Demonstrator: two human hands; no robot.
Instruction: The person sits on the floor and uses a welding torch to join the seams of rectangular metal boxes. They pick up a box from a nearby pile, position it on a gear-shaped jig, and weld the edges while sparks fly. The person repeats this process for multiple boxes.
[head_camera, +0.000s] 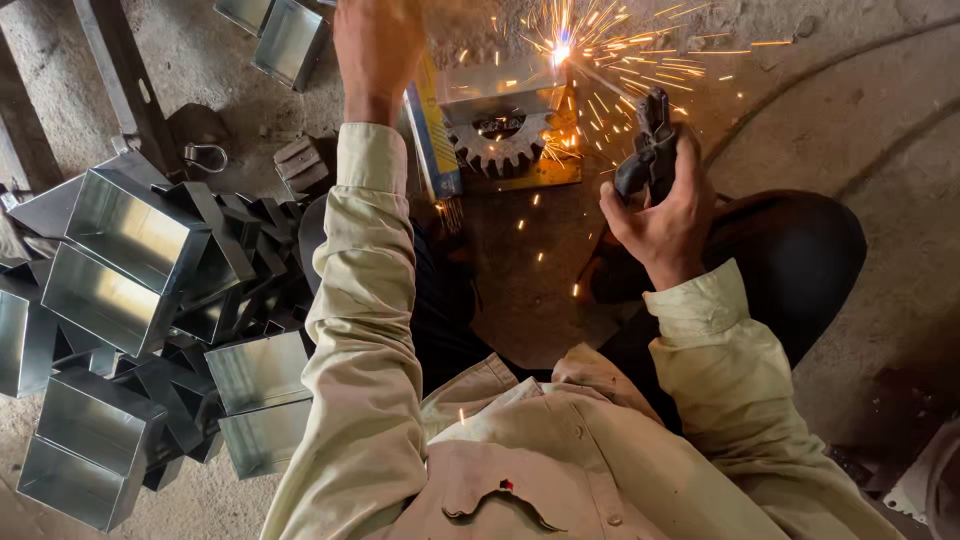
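Observation:
My right hand (668, 212) grips a black welding electrode holder (648, 150). Its rod reaches up-left to a bright arc (560, 48) that throws orange sparks. The arc sits at the top corner of a shiny sheet-metal box (495, 92), which rests against a steel gear (500, 142) on a yellow plate (550, 170). My left hand (378, 45) is raised at the top of the view, to the left of the box; what it holds is hidden. A blue and yellow electrode packet (432, 135) stands beside the gear.
A heap of several square sheet-metal boxes (130, 290) lies at the left on the concrete floor. Two more boxes (285, 35) lie at the top. A steel shackle (205, 155) rests near a metal beam (110, 70). My knee (790, 250) is at the right.

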